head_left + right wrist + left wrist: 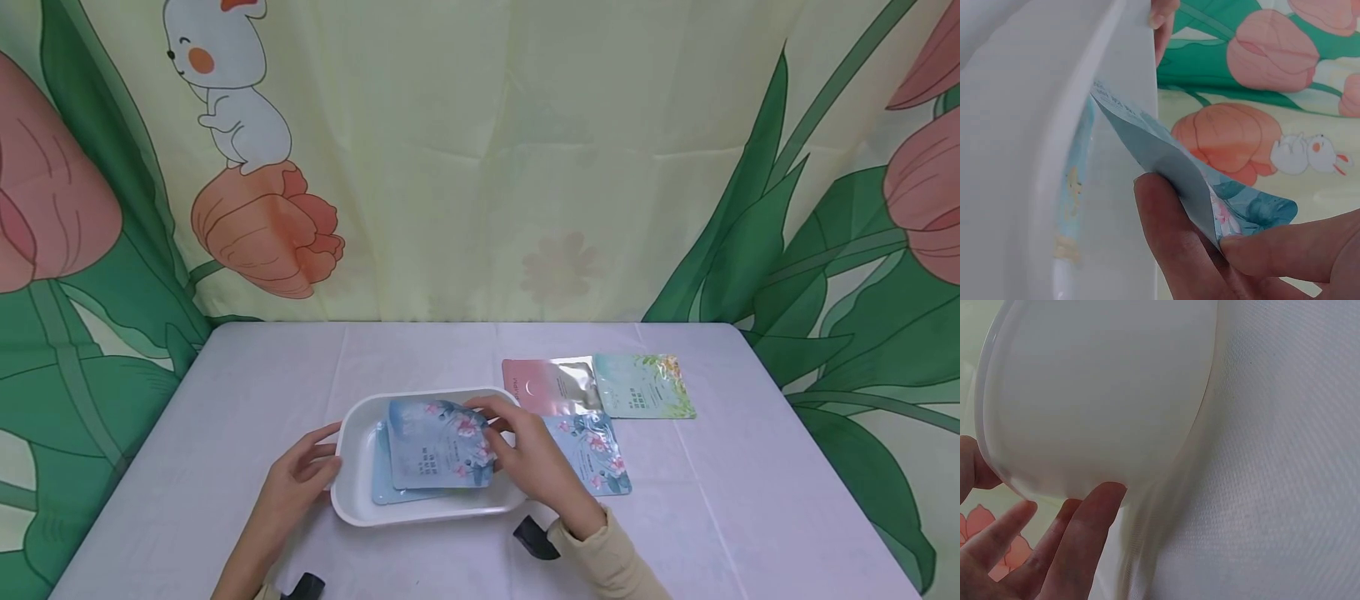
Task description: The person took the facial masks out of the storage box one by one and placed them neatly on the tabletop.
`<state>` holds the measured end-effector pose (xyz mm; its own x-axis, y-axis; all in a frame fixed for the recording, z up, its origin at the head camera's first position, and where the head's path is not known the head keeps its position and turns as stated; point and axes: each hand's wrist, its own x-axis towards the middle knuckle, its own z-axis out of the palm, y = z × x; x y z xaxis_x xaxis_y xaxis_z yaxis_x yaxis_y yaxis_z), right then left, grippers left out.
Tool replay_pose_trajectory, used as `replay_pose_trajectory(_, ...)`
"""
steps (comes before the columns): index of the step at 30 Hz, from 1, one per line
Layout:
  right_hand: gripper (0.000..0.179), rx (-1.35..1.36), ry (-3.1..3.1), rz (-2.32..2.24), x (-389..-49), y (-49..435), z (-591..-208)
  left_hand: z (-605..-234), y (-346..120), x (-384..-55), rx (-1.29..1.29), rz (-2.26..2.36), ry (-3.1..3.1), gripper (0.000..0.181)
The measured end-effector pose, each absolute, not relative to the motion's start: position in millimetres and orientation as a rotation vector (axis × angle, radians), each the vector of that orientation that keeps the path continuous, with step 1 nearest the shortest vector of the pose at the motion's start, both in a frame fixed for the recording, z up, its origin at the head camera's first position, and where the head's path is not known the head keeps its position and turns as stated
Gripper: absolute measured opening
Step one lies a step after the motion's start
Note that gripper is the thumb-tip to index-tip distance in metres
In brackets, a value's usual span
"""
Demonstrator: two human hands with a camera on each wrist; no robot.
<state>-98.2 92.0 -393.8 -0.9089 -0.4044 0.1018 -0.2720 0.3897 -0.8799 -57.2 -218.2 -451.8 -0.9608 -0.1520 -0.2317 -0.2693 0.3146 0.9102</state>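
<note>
A white tray (358, 500) sits at the middle of the table, tilted in the left wrist view. My left hand (302, 472) grips its left end, thumb at the rim and fingers (1079, 550) against the outer wall. Over the tray, my right hand (528, 450) pinches the right edge of a blue floral sheet mask packet (438, 446) between thumb and fingers. The right wrist view shows that packet (1166, 159) bent and raised at the pinched side. Beneath it, a light blue packet (382, 479) lies in the tray.
Right of the tray lie a pink and silver packet (551, 387), a pale green packet (645, 386) and another blue floral packet (596, 454). A white cloth covers the table (712, 517). Behind it hangs a printed curtain (465, 167).
</note>
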Motion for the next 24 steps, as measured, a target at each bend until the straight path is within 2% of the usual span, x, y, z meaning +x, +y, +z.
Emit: replay_pose_trajectory(24, 0.046, -0.467, 2.522, -1.592, -105, 123, -384, -452, -217, -57, -0.405, 1.742, 2.453, 0.052)
